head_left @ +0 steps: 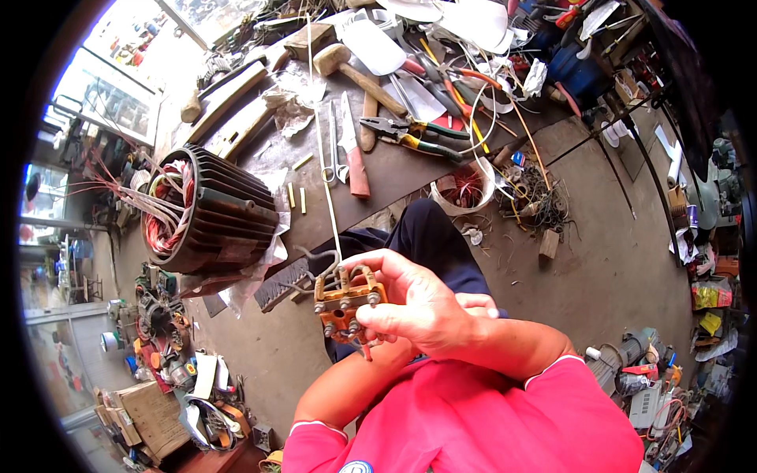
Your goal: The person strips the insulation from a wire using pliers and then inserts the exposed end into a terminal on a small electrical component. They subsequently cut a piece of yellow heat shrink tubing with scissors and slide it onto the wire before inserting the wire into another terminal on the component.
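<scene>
1. Terminal block (344,317): orange-brown, squarish, with metal studs and nuts in rows; surface looks worn. Held above the lap, just off the bench edge. Grey leads (317,255) bend away from its upper side.
2. Right hand (422,303): thumb and fingers clamped on the block's right side; several fingertips pass behind it.
3. Left hand (478,304): mostly hidden behind the right wrist, only some fingers showing. Cannot tell whether it grips anything.
4. Motor housing (235,209): dark, ribbed metal cylinder on its side, on the bench (386,188). Red and white wires (168,209) bunch at its open end; thin ends blur against bright background.
5. Clear, crumpled plastic sheet (276,236) beside the housing; extent beneath it hidden.
6. On the bench: wooden mallet (331,60), smooth-handled; pliers (406,135) with green-and-yellow grips; red-handled knife (358,175).
7. White bucket (490,184): round rim, tangled reddish wire inside; bottom not visible.
</scene>
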`<move>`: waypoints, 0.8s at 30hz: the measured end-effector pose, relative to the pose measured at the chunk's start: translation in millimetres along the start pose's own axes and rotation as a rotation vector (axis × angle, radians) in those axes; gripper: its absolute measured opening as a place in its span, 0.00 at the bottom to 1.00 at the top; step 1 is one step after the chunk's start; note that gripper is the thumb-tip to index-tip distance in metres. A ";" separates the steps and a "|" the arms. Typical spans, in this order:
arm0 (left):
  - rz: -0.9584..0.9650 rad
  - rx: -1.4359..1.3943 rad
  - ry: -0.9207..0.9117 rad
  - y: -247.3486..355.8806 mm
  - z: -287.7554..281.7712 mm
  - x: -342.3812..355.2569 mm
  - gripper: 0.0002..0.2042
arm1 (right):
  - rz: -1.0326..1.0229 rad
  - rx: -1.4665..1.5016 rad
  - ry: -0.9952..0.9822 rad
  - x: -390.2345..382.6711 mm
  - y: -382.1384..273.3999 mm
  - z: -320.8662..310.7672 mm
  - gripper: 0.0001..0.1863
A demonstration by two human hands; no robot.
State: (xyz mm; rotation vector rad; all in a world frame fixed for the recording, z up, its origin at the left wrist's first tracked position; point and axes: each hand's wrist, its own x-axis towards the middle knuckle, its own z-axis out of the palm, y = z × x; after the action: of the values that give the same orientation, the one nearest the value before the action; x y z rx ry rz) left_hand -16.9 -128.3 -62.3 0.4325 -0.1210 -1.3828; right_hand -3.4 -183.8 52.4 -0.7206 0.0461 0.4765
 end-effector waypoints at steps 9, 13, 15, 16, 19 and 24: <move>-0.068 0.004 0.001 -7.2 5.6 3.5 0.09 | 0.021 0.003 -0.143 12.9 17.4 -4.0 0.27; -0.079 0.003 0.007 -8.0 5.6 8.0 0.09 | 0.019 0.030 -0.147 -1.0 -0.8 -5.3 0.28; -0.080 -0.005 0.006 -4.3 3.7 8.9 0.09 | -0.019 -0.016 -0.107 -5.0 -9.6 -8.0 0.28; -0.079 0.001 0.008 -2.6 4.9 8.4 0.09 | -0.029 -0.011 -0.103 -4.8 -11.8 -10.8 0.29; -0.074 0.004 -0.004 -3.8 5.7 10.3 0.10 | -0.037 0.007 -0.101 0.3 -9.0 -22.7 0.30; -0.054 -0.001 0.009 -4.9 11.6 7.1 0.10 | -0.043 0.052 -0.107 2.2 -8.7 -17.1 0.28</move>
State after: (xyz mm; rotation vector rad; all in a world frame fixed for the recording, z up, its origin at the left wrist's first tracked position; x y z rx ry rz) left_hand -23.9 -138.4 -54.6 0.4442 -0.1022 -1.4337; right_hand 4.4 -199.5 44.4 -0.6433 -0.0571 0.4706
